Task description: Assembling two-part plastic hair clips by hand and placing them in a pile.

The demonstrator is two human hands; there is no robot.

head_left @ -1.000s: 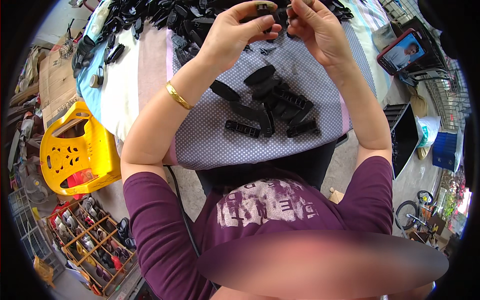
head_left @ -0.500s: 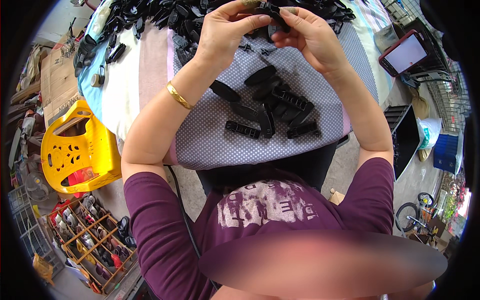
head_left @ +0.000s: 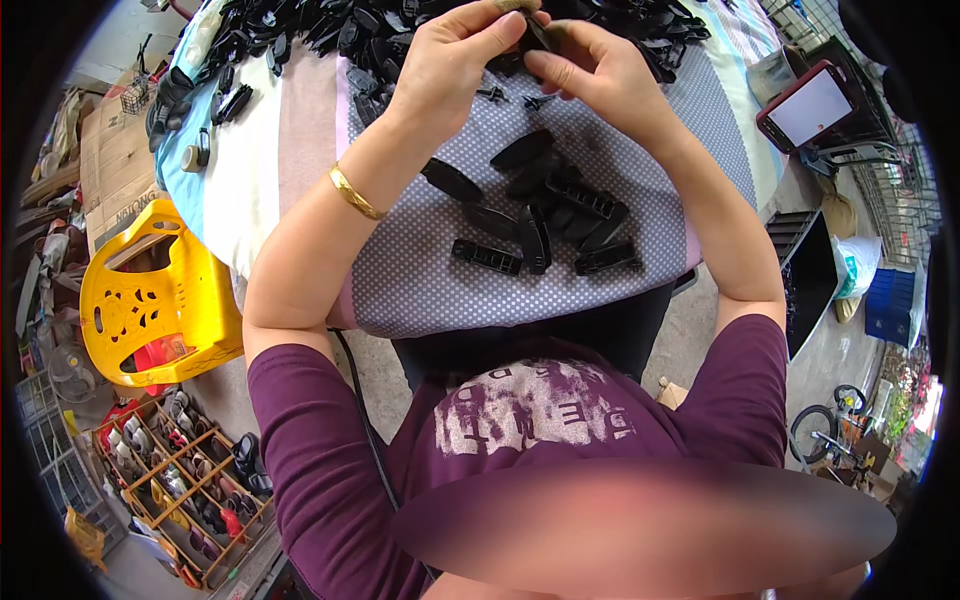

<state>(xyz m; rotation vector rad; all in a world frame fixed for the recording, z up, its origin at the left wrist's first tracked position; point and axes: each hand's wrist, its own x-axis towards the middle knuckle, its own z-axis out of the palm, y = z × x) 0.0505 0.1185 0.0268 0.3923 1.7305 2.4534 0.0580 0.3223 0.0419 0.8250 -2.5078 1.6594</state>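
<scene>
At the far edge of the worktop I see my left hand and right hand pinching one black clip with closed fingers, about a dozen finished clips lying near me and a big heap left.

Table covered with pale striped cloth; grey dotted cloth laid over near edge. Loose black plastic clips on dotted cloth, big black pile at far side, possibly same parts. Two tiny black pins between.
</scene>
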